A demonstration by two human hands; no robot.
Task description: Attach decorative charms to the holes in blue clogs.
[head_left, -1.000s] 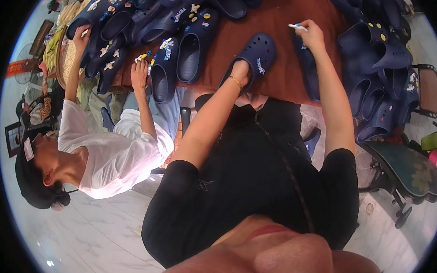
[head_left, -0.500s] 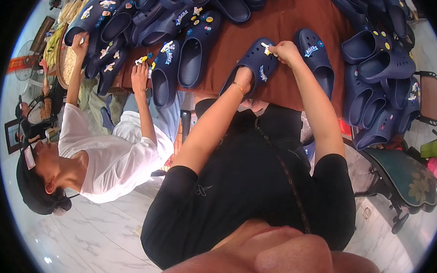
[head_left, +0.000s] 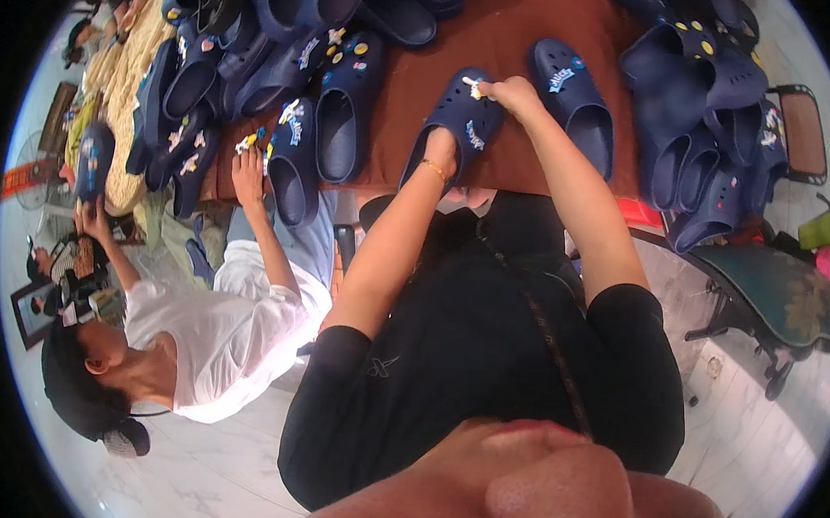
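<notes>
A navy clog (head_left: pixel 446 110) with holes in its upper rests on the brown-covered table in front of me, its toe away from me. My left hand (head_left: pixel 443 147) is pushed into its opening, so the fingers are hidden under the upper. At the toe, my right hand (head_left: pixel 515 95) pinches a small white-and-yellow shoe charm (head_left: pixel 474 85) against the clog. A blue lettered charm (head_left: pixel 475 135) sits lower on the same upper. Just right of it lies another navy clog (head_left: pixel 587 132) with a blue charm on top.
Navy clogs are heaped at the left (head_left: pixel 279 77) and right (head_left: pixel 683 169) of the brown cloth (head_left: pixel 413 83). At my left a co-worker in a white top (head_left: pixel 218 324) holds up a clog (head_left: pixel 93 162), the other hand by loose charms. A chair (head_left: pixel 774 298) stands at right.
The co-worker has lifted a clog away to the far left. The view has shifted a little. My hands keep their places on the clog.
</notes>
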